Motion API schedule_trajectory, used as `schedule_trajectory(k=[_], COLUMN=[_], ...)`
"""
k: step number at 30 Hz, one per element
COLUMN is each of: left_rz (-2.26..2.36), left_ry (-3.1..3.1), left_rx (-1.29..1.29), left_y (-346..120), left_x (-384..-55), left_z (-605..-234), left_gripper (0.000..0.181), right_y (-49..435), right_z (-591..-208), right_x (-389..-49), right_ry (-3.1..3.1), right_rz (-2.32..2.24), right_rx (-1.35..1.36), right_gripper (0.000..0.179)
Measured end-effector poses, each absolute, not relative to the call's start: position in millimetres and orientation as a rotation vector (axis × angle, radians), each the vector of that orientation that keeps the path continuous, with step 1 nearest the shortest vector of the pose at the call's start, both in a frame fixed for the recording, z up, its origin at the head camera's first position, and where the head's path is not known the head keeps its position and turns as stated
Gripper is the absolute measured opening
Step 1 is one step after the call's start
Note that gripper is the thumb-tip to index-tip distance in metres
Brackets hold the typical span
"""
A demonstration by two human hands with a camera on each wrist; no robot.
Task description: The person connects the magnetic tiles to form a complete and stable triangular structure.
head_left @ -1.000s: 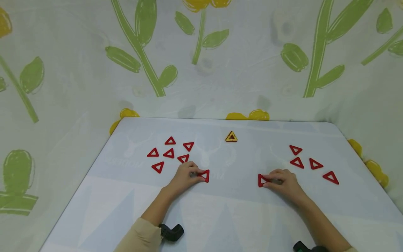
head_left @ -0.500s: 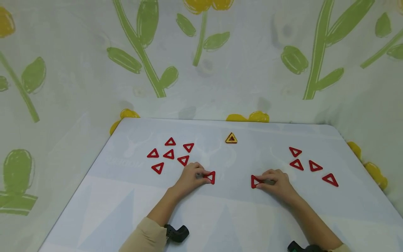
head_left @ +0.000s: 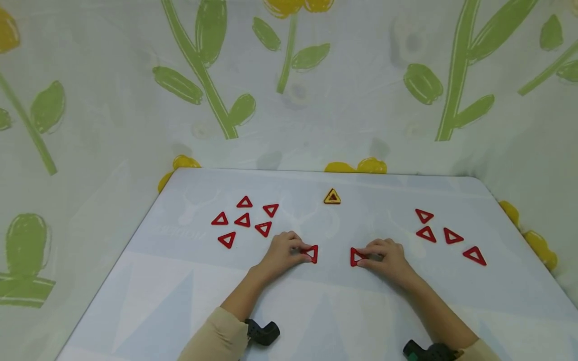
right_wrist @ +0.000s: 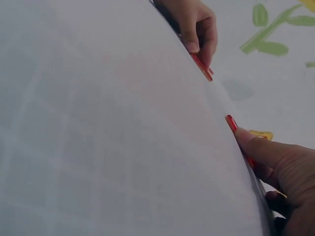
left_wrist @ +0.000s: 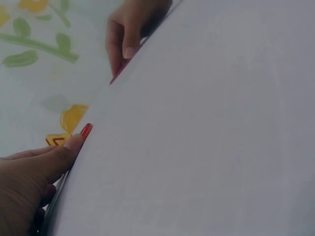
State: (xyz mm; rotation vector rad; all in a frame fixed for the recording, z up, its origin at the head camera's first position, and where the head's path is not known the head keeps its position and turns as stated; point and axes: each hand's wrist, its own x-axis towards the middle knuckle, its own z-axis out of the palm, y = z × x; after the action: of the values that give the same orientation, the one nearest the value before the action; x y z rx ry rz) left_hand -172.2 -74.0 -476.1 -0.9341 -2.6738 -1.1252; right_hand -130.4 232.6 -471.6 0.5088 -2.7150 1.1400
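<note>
In the head view my left hand [head_left: 284,255] pinches a red triangle frame [head_left: 315,253] between thumb and fingers, low over the table. Facing it, my right hand [head_left: 387,258] pinches another red triangle frame [head_left: 353,256] the same way. A short gap separates the two pieces, their flat sides turned toward each other. Both wrist views show the pieces edge-on at the tabletop: one red edge [left_wrist: 87,130] by the left thumb, the other red edge [right_wrist: 230,123] by the right thumb. Beyond the gap lies a yellow triangle [head_left: 332,197] with a dark red centre.
Several loose red triangle frames [head_left: 242,220] lie spread at the table's left. Another loose group of red triangles [head_left: 426,233] lies at the right. The pale table [head_left: 334,321] ends at a wall cloth [head_left: 338,115] printed with green stems and yellow flowers.
Both hands have moved inward, each with its red triangle, so the gap between the two pieces has narrowed. The loose triangles and the yellow one have stayed in place.
</note>
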Motion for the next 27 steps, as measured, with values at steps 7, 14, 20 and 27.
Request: schedule_trajectory(k=[7,14,20,27], left_rz=[-1.097,-1.110,-1.083,-1.039], left_ry=[-2.654,-2.702,-2.747,-2.758], left_rx=[-0.980,-0.973,-0.950,-0.939], left_y=[-62.9,-50.8,-41.9,-37.7], left_x=[-174.9,-174.5,-174.0,-173.5], left_z=[-475.2,-472.4,-471.8,-470.4], left_gripper=[0.029,0.029,0.029,0.030], right_y=[224.6,219.1,212.9,202.2], right_z=[-471.0,-468.1,-470.1,-469.8], right_x=[-135.4,-137.4,-140.2,-143.6], right_ry=[-2.752,-2.798,-2.814,-2.782], right_rz=[1.140,1.106,1.083,1.084], right_rx=[0.488,0.482,0.492,0.521], right_gripper=[0.027,0.028,0.030,0.027])
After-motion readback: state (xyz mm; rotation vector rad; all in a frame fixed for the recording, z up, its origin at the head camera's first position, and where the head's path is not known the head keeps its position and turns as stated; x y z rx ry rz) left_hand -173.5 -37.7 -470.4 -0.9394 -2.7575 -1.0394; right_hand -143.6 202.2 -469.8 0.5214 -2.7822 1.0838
